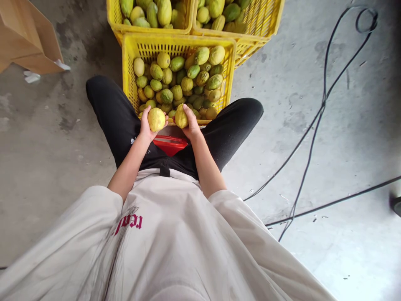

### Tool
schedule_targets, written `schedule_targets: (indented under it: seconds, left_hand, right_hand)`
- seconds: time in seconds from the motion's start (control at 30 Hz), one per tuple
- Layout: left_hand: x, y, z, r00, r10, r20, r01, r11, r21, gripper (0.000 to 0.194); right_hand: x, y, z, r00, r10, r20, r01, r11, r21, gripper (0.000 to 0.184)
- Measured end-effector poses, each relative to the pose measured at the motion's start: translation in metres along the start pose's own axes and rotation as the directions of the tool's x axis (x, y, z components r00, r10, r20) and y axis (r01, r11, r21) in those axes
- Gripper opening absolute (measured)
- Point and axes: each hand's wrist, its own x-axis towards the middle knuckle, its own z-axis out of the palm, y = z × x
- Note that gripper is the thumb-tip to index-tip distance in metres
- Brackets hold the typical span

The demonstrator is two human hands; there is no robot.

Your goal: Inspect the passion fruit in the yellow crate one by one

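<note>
My left hand point(146, 127) is closed around a round yellow fruit point(156, 119) with a slightly blotched skin. In my right hand point(191, 123) is another yellow fruit point(181, 116), ribbed and a bit longer, gripped with the thumb on its side. Both hands are just over the near rim of a yellow plastic crate point(125, 67), between my knees. Inside that crate lie many loose green and yellow fruits point(177, 63), oval to round, some of them ribbed. The fingers beneath the two held fruits are partly hidden.
Two more yellow crates point(257, 21) of similar fruit stand behind the near one. Something red point(171, 144) is below my hands. A cardboard box point(28, 35) is at the upper left. Black cables point(322, 106) run across the concrete floor at right.
</note>
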Motion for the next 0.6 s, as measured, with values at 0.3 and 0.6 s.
schedule_targets:
  seconds: [0.3,0.6]
  left_hand:
    - [-0.001,0.001,0.0,0.999,0.051,-0.011,-0.051,0.997,-0.051,0.045]
    - [-0.002,0.001,0.002,0.997,0.072,-0.022,-0.074,0.994,-0.075,0.034]
  right_hand:
    - [0.001,-0.012,0.01,0.992,0.068,-0.102,-0.054,0.99,0.13,0.036]
    - [-0.002,-0.003,0.003,0.999,-0.008,-0.032,0.008,1.0,-0.005,0.014]
